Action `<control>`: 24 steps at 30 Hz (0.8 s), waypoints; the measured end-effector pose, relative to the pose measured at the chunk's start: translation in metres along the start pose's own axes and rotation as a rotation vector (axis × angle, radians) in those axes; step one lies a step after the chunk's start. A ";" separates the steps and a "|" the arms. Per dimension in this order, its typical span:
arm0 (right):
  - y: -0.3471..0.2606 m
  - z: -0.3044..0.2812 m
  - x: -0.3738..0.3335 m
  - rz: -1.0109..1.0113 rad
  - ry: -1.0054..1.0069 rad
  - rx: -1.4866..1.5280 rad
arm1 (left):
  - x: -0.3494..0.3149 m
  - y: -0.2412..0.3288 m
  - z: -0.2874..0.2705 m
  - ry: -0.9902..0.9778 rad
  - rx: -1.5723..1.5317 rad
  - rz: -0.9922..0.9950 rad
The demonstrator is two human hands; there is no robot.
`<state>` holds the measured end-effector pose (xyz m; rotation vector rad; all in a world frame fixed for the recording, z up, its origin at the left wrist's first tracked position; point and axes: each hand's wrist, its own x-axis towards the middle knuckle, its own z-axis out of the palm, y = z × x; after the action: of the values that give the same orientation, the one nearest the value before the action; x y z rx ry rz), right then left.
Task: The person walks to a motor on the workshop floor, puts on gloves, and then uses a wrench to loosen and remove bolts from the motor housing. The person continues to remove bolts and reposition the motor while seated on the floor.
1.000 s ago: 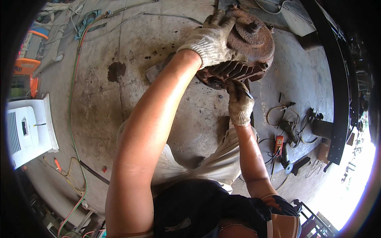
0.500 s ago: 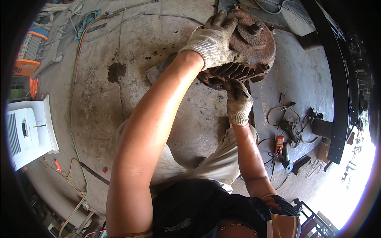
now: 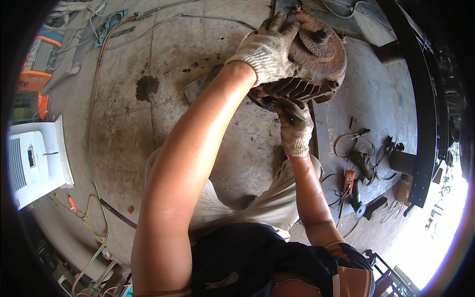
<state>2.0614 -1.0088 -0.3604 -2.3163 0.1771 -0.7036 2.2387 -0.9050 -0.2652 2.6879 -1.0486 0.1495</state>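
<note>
A rusty, finned electric motor (image 3: 321, 54) sits in front of me, its round end with a stub shaft facing up. My left hand (image 3: 269, 52), in a dirty knitted glove, grips its upper left side, with fingers spread over the edge and thumb across the casing. Below the motor's fins, my gloved right hand (image 3: 296, 123) is closed around a thin metal tool (image 3: 293, 115). Only a short length of the tool shows, so its kind is unclear. The tool's far end is hidden by the glove and the motor's lower edge.
An angle grinder (image 3: 358, 200), an orange power strip (image 3: 349, 181) and tangled cables lie on the right. A dark steel beam (image 3: 423, 123) runs along that side. On the left are a white appliance panel (image 3: 37, 163), an orange machine (image 3: 34, 81) and a green hose (image 3: 89, 138).
My right hand has shifted slightly left and tilted, with the tool still in it. The left hand stays on the motor. The whole view has moved slightly.
</note>
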 end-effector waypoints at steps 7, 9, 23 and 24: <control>0.019 0.001 -0.004 0.283 -0.047 0.175 | 0.000 -0.001 0.001 0.034 -0.017 0.011; 0.024 -0.003 -0.004 0.246 -0.086 0.189 | 0.000 -0.001 0.002 0.064 0.001 0.018; 0.016 -0.009 -0.016 0.076 -0.068 0.133 | 0.002 0.003 -0.006 -0.102 -0.049 -0.051; 0.015 -0.008 -0.018 0.128 -0.082 0.113 | 0.003 0.002 -0.005 -0.111 -0.041 -0.055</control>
<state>2.0430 -1.0190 -0.3728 -2.1998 0.2392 -0.5402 2.2389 -0.9071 -0.2595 2.7118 -0.9960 -0.0307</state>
